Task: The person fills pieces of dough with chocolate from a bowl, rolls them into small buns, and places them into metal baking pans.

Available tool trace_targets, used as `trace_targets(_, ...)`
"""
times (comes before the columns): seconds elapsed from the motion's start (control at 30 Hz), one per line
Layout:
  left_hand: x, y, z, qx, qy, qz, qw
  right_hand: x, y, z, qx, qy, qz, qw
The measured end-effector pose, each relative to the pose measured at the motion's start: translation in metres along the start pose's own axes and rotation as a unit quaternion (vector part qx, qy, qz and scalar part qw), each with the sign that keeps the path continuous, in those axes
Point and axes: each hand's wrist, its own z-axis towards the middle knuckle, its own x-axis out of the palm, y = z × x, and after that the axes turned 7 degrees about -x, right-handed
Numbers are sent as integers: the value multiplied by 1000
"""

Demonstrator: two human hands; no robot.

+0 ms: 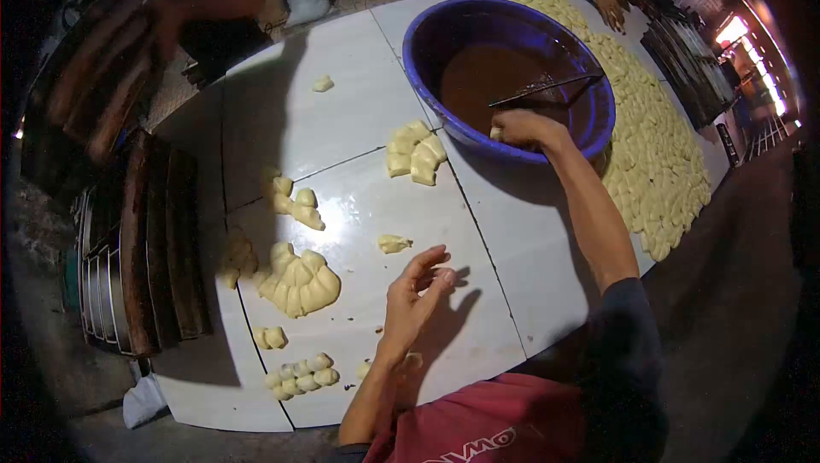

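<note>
My right hand (525, 130) reaches over the near rim of a blue basin (603, 134) with brown filling (483, 70) in it. The fingers are closed, and a small pale piece of dough (496, 132) shows at their tips. A dark stick (547, 87) lies across the basin just beyond this hand. My left hand (414, 301) hovers over the white tiled table (444, 335), fingers apart and holding nothing. Nearest to it is a small dough piece (394, 243). Farther left lies a fanned cluster of dough pieces (301, 282), and another cluster (416, 153) sits beside the basin.
Many shaped dough pieces (649, 138) cover the table's right side. Small dough balls (301, 378) lie at the near left. Dark trays (158, 249) stand along the left edge, more trays (688, 66) at the right. A co-worker's hand (609, 10) rests at the far edge; another person is blurred at upper left.
</note>
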Motion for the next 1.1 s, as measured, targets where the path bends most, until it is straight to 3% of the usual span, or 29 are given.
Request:
trace_targets(0.07, -2, -1, -2, -11, -3, 33, 999, 20, -27, 25, -95, 64, 7, 993)
trace_targets(0.27, -5, 2, -1, -23, -1, 31, 999, -6, -5, -3, -64, -79, 239, 966)
trace_targets(0.3, -1, -3, 0, -23, -2, 25, 999, -14, 6, -16, -48, -76, 396, 914)
trace_targets(0.4, 5, -9, 14, 20, 14, 55, 998, -9, 31, -34, -87, -216, 549, 803)
trace_targets(0.57, 25, -20, 42, 41, 43, -54, 997, 19, 92, -78, -141, -201, 740, 626)
trace_targets(0.73, 34, -13, 39, -3, 53, -279, 959, 85, 126, -90, -160, -166, 791, 567)
trace_targets(0.8, 25, -10, 28, -3, 17, -256, 967, 106, 144, -100, -176, -165, 802, 546)
trace_targets(0.9, 9, 5, 25, 16, -32, -279, 960, 114, 147, -107, -140, -97, 806, 567)
trace_targets(1.0, -19, 17, 21, 13, -116, -237, 965, 129, 171, -117, -161, -186, 666, 704)
trace_targets(1.03, -24, 16, 21, 6, -144, -219, 965, 141, 169, -107, -209, -237, 608, 729)
trace_targets(1.1, -20, 9, 14, 39, -153, -212, 964, 143, 182, -115, -217, -304, 447, 813)
